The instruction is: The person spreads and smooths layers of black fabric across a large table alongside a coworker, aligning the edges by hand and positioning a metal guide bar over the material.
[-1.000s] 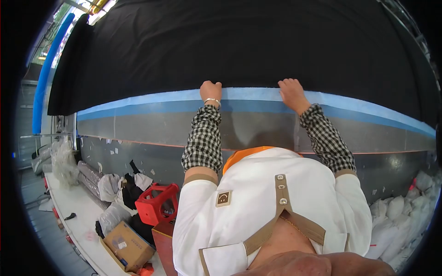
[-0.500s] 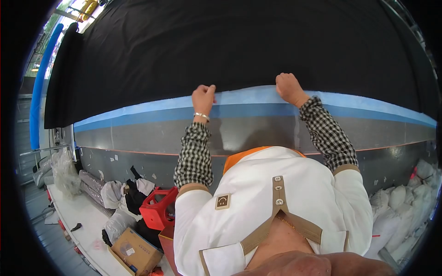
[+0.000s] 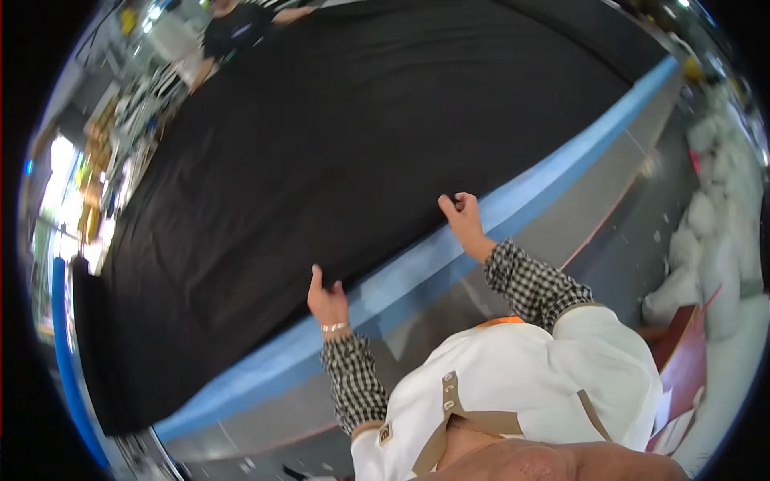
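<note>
A wide sheet of black fabric is spread over a long table, its near edge running diagonally in front of me. Under that edge shows a light blue layer. My left hand is at the fabric's near edge, index finger stretched out and thumb apart from it. Farther right along the same edge is my right hand, its fingers bent with a gap between thumb and forefinger. Neither hand visibly grips the cloth; whether fingertips touch it is hard to make out.
Across the table at the upper left, a person in a dark shirt has an arm at the fabric's far edge. A blue roll stands at the left end. White bundles are piled on the right, near a reddish-brown panel.
My view has swung, so the table edge now slants and the other person appears. Both hands, closed at the fabric edge before, now have their fingers apart.
</note>
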Action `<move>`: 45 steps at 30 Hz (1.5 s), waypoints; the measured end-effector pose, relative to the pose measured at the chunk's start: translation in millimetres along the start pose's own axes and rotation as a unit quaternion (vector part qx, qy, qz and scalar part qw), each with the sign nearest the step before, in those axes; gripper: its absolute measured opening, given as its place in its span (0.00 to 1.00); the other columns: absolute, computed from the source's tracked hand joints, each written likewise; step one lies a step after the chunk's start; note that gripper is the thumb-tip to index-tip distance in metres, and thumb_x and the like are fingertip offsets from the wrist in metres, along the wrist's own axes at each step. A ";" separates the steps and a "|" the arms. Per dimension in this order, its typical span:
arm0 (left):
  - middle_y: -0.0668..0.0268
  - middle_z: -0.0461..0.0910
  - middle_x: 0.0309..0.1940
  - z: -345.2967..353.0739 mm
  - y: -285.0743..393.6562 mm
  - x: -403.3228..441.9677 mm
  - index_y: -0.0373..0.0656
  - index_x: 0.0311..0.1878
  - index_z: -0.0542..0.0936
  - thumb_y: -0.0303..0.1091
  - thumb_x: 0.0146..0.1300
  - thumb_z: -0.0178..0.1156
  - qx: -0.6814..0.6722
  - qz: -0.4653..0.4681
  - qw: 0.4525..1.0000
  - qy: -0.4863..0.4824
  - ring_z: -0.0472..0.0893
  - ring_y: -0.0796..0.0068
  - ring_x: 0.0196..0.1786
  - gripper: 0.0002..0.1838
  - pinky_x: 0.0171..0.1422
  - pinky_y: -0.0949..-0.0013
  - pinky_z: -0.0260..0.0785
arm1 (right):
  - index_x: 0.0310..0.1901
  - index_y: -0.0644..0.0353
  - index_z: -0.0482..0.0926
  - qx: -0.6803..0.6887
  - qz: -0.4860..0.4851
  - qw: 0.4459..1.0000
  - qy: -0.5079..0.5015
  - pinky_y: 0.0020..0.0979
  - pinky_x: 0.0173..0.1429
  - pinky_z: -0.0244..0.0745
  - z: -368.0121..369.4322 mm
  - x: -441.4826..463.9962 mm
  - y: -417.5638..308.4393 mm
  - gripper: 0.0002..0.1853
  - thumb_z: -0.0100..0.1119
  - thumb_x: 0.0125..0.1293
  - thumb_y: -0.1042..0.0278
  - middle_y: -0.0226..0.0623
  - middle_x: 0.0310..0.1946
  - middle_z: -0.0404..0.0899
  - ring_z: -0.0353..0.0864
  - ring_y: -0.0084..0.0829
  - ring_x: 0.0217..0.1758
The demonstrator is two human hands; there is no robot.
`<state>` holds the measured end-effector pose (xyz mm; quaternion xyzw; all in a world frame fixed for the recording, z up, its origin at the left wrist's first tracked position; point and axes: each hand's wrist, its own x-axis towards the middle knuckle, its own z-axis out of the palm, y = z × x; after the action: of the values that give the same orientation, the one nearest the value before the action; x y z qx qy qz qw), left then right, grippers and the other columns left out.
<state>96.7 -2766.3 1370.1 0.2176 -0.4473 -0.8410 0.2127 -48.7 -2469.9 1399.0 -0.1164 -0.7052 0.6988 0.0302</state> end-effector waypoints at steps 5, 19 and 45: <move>0.68 0.84 0.46 21.6 19.7 -21.9 0.39 0.51 0.82 0.37 0.73 0.63 -0.123 -0.044 0.991 0.021 0.80 0.79 0.40 0.12 0.35 0.73 0.67 | 0.50 0.65 0.72 0.184 0.118 0.972 0.091 0.34 0.30 0.70 -61.8 122.7 14.7 0.25 0.70 0.64 0.53 0.40 0.40 0.77 0.77 0.30 0.33; 0.62 0.85 0.43 -63.2 82.5 -40.0 0.33 0.47 0.83 0.38 0.70 0.65 0.037 0.232 0.958 0.163 0.79 0.77 0.36 0.14 0.35 0.75 0.67 | 0.46 0.62 0.75 0.300 0.138 0.943 0.041 0.36 0.40 0.77 -69.2 121.3 -16.6 0.12 0.65 0.65 0.67 0.39 0.43 0.82 0.82 0.33 0.41; 0.63 0.83 0.46 -140.1 47.4 2.2 0.30 0.53 0.80 0.48 0.72 0.62 0.046 0.132 0.947 0.289 0.79 0.73 0.46 0.25 0.48 0.69 0.72 | 0.28 0.54 0.70 0.161 0.203 0.966 -0.008 0.26 0.23 0.65 -61.7 84.3 49.3 0.15 0.68 0.67 0.64 0.32 0.23 0.75 0.75 0.23 0.22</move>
<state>180.6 -2884.1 1339.0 0.3996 -0.4298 -0.6851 0.4317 -111.9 -2392.2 1341.3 -0.2453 -0.5451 0.7955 -0.0994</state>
